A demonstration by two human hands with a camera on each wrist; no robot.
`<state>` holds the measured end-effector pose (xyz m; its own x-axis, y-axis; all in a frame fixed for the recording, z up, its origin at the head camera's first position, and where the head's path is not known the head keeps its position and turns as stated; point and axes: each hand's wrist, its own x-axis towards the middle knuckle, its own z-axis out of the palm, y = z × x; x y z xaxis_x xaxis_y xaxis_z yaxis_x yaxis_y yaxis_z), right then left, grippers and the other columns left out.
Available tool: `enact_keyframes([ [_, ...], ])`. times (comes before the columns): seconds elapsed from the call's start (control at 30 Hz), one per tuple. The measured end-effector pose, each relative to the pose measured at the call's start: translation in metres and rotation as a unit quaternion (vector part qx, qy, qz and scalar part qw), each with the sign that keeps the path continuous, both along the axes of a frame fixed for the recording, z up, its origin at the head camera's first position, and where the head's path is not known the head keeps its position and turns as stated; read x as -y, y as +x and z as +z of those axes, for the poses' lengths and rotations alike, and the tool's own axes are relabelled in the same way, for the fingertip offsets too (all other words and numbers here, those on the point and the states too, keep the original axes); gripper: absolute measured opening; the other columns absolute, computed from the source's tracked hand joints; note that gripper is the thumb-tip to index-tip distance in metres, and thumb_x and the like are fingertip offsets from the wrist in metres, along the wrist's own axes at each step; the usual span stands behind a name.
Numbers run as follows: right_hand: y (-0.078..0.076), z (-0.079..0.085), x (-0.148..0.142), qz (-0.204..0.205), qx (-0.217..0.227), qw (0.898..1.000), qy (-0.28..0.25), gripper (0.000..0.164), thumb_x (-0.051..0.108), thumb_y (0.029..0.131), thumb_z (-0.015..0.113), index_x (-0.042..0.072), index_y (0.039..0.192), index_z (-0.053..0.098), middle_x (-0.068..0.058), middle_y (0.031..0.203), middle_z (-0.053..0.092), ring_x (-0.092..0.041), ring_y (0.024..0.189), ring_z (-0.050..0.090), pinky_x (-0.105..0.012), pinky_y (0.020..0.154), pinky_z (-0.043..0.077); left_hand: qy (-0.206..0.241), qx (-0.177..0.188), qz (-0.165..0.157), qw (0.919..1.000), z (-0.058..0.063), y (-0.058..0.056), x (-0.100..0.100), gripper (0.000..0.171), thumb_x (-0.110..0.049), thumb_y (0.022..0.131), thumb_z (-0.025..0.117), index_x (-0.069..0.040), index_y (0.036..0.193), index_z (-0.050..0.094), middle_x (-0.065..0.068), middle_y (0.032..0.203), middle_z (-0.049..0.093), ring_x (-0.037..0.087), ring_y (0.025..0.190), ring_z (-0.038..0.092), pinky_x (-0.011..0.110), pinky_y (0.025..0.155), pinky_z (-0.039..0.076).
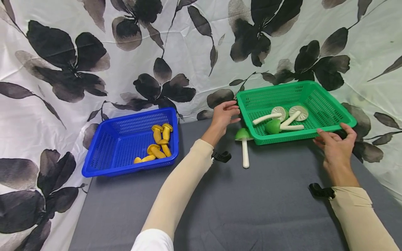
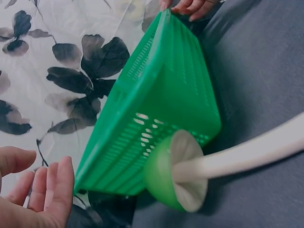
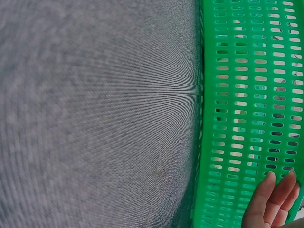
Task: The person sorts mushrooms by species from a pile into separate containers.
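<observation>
A green plastic basket (image 1: 301,137) stands at the back right of the table, with three green-capped, white-stemmed mushrooms (image 1: 272,127) lying in it. At its near right corner my right hand (image 1: 337,153) grips the rim; in the right wrist view several fingers (image 3: 263,197) lie against the perforated outer wall. Beside the basket's left end is my left hand (image 1: 223,118), its fingers extended and thumb apart, holding nothing. The left wrist view shows a small gap between those fingers and the basket wall. Another green-capped mushroom (image 1: 245,150) lies on the table, its cap close against the basket's left side.
To the left stands a blue plastic basket (image 1: 110,139) holding several yellow mushrooms (image 1: 157,150). A grey cloth covers the table (image 1: 267,202). Behind both baskets hangs a white curtain (image 1: 188,45) with dark flower prints. Each wrist wears a black strap mount (image 1: 320,191).
</observation>
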<state>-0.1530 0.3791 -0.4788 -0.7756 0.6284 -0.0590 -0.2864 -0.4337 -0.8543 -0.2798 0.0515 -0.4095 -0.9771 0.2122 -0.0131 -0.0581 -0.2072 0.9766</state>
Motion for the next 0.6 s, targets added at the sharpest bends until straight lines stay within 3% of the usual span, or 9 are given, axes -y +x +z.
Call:
enact_keyframes([
  [0.1, 0.0, 0.0, 0.0, 0.0, 0.0, 1.0, -0.001, 0.087, -0.003, 0.079, 0.084, 0.024, 0.143, 0.031, -0.005, 0.079, 0.069, -0.017, 0.062, 0.07, -0.029, 0.057, 0.059, 0.006, 0.009, 0.007, 0.9999, -0.007, 0.001, 0.007, 0.034, 0.004, 0.093, 0.067, -0.005, 0.126, 0.067, 0.023, 0.124, 0.065, 0.036, 0.11, 0.066, 0.054, 0.09, 0.056],
  [0.27, 0.0, 0.002, -0.001, 0.0, 0.007, 1.0, 0.002, 0.088, -0.001, 0.079, 0.084, 0.024, 0.144, 0.03, -0.005, 0.08, 0.069, -0.016, 0.063, 0.07, -0.029, 0.058, 0.059, 0.003, 0.027, 0.005, 0.9996, -0.017, 0.005, 0.018, 0.033, 0.004, 0.094, 0.066, -0.007, 0.125, 0.067, 0.016, 0.116, 0.069, 0.031, 0.104, 0.068, 0.05, 0.087, 0.058],
  [0.6, 0.001, 0.006, 0.0, 0.003, 0.02, 1.0, 0.005, 0.087, -0.001, 0.081, 0.083, 0.026, 0.144, 0.03, -0.004, 0.082, 0.07, -0.016, 0.064, 0.07, -0.028, 0.058, 0.059, -0.004, 0.056, 0.005, 0.9984, -0.041, 0.017, 0.035, 0.028, 0.0, 0.098, 0.064, -0.006, 0.124, 0.067, 0.009, 0.104, 0.071, 0.037, 0.107, 0.069, 0.05, 0.084, 0.059],
])
